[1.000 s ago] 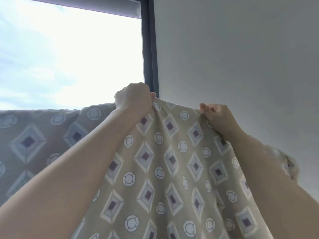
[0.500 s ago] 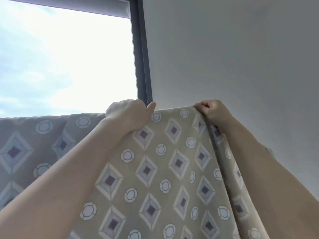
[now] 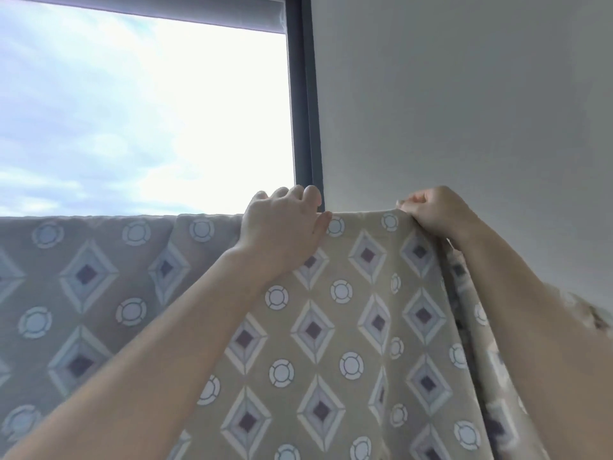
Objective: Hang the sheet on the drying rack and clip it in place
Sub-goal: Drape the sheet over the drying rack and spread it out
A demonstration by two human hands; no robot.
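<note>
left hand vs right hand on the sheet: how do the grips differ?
The left hand lies over the top edge of the sheet, fingers curled behind it; the right hand pinches the edge in a closed fist. The left hand sits before the window frame, the right hand before the wall. Both hold the same edge, level.

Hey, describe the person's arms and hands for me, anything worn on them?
Both forearms are bare as far as the frame shows: no sleeves, watch or bracelets visible. The left hand and right hand wear no gloves, and no rings show on the visible fingers. Nails look short and unpainted.
</note>
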